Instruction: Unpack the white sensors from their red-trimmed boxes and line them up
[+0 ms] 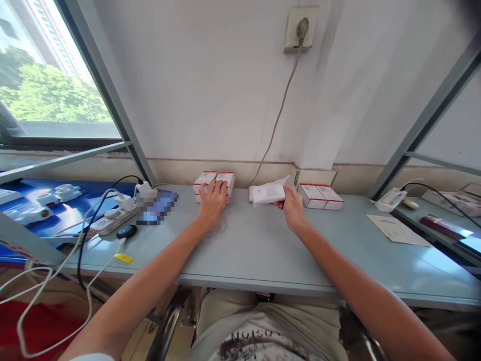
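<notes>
My left hand [213, 200] rests over a pair of small white boxes with red edges [206, 177]. Its fingers are spread and slightly bent, touching the tops and fronts of the boxes. My right hand [293, 206] is closed on a flat white device in a clear plastic bag [268, 193], held just above the table and tilted slightly. The loose end of the bag sticks up behind my fingers. Right of that hand stands another group of white boxes with red edges [321, 195]. Below my left hand lies a crumpled piece of clear plastic [217, 233].
On the grey table [255, 255], a power strip [112, 220], a blurred phone [158, 208] and a round black device [127, 231] lie left among cables. A beige card [398, 229] lies right. A cord [280, 110] hangs from the wall socket [301, 29]. Metal frames flank both sides.
</notes>
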The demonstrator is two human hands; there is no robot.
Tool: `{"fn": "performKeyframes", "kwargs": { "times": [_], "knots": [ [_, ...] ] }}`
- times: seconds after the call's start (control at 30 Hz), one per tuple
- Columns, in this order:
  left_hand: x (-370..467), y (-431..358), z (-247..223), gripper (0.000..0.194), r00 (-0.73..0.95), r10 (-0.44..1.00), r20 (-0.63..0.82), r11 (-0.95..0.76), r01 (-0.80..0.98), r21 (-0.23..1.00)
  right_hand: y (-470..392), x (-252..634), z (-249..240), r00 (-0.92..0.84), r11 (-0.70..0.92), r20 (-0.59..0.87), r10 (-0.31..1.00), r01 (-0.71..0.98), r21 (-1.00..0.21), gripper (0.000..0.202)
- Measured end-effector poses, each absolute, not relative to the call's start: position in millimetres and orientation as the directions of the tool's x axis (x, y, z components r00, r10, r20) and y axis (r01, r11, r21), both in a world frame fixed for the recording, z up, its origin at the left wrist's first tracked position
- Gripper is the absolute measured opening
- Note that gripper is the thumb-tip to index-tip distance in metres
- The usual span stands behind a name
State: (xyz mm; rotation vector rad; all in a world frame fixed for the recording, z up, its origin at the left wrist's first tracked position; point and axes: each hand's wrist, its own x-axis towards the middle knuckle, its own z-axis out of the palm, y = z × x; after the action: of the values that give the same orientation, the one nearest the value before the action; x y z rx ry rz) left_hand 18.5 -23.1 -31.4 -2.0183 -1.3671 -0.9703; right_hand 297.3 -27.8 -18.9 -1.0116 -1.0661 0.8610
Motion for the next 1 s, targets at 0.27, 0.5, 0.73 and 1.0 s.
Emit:
{"fn": "performKeyframes", "kwargs": {
  "times": [0.27, 0.5, 0.73, 1.0],
  "knots": [
    [32, -37, -22, 0.046, 0.331, 0.424, 0.843, -0.649, 0.76, 0.028, -27, 301, -15, 0.305, 0.308, 0.253, 0.918, -0.146, -0.94, 0.049],
    [38, -42, -24, 0.045, 0.332, 0.375, 0.866, -0.759, 0.646, 0.081, -30, 299, -14, 0.242, 0.347, 0.302, 0.922, -0.174, -0.922, 0.052],
    [38, -40, -31, 0.086, 0.237, 0.506, 0.83, -0.745, 0.606, 0.281, -37, 290, -13, 0.148, 0.351, 0.331, 0.932, -0.136, -0.926, 0.053],
    [38, -38, -29, 0.092, 0.085, 0.554, 0.828, -0.579, 0.754, 0.31, -27, 303, -14, 0.529, 0.455, 0.348, 0.774, -0.082, -0.887, 0.051]
  ]
}}
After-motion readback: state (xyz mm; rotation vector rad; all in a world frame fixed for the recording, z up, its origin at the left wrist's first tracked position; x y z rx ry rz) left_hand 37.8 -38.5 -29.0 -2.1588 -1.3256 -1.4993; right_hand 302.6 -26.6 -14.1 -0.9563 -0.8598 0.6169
